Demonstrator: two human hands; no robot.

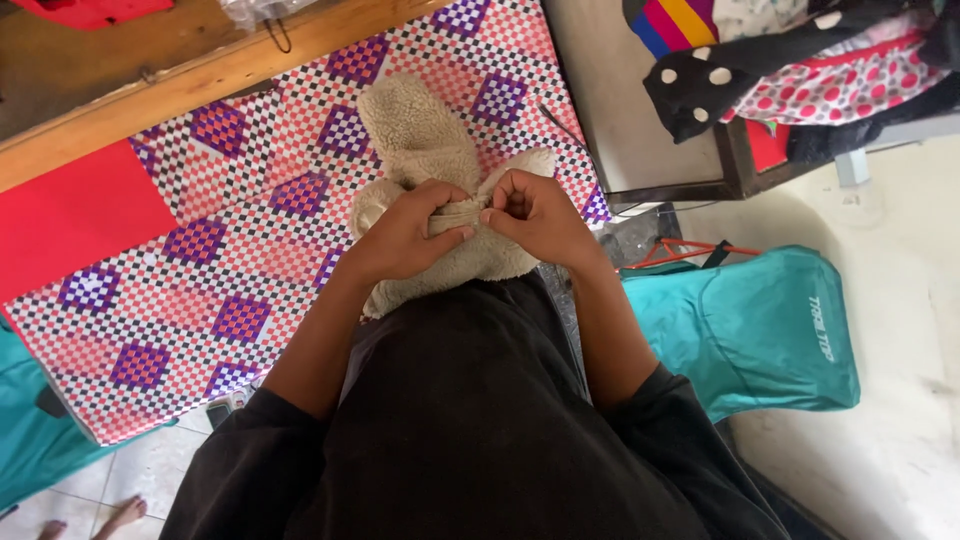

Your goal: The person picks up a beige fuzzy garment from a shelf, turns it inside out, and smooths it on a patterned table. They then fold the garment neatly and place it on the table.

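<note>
A beige fleece garment (420, 140) lies on a table covered with a red, white and purple checked cloth (200, 270). My left hand (405, 235) and my right hand (535, 215) both pinch the garment's near edge, thumbs close together at a folded hem. The far part of the garment stretches away across the cloth. My black-sleeved arms and dark top fill the lower middle of the view.
A wooden beam (200, 75) runs along the table's far side. A red sheet (75, 215) lies at the left. A teal folding chair (760, 330) stands to the right. Polka-dot and striped clothes (790, 60) are piled on a low shelf at top right.
</note>
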